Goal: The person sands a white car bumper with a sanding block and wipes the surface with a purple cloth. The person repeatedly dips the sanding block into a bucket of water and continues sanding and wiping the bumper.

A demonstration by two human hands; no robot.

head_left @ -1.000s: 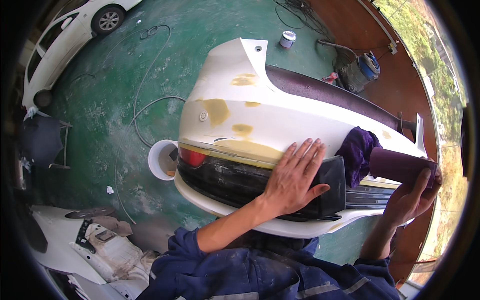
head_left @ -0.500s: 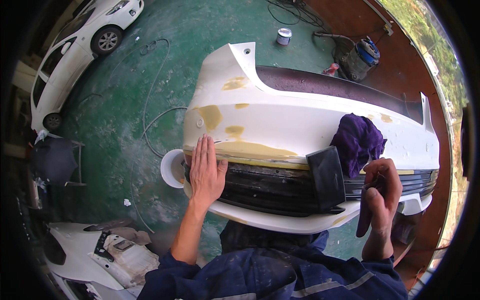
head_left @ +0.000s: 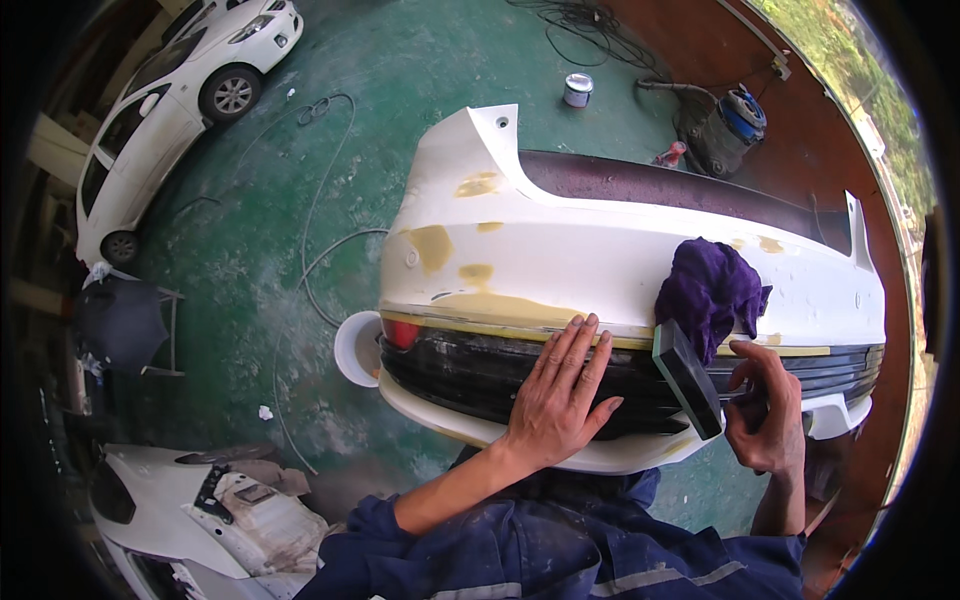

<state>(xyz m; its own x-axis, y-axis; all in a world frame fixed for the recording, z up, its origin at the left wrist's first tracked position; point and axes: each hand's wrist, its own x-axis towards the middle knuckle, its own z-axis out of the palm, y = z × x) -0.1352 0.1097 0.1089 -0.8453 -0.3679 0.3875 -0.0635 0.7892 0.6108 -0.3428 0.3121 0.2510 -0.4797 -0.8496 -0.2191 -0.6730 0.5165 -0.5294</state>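
A white bumper [head_left: 620, 235] with tan patches [head_left: 430, 248] fills the middle of the frame. Near centre, the left hand [head_left: 560, 405] lies over its black strip [head_left: 460, 370], fingers straight, thumb spread away. Right of centre, the right hand [head_left: 775, 415] has bent fingers; I can't tell whether they grip the tilted black block [head_left: 690, 380] just beside them. Above sits a crumpled purple cloth [head_left: 705, 290].

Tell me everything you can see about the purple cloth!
The purple cloth looks soft, dark purple all over, and lies crumpled in a heap on the white bumper, its lower end drooping toward the black slats. A dark block overlaps its lower left edge in view; I can't tell if they touch. The right hand is close by, lower right.
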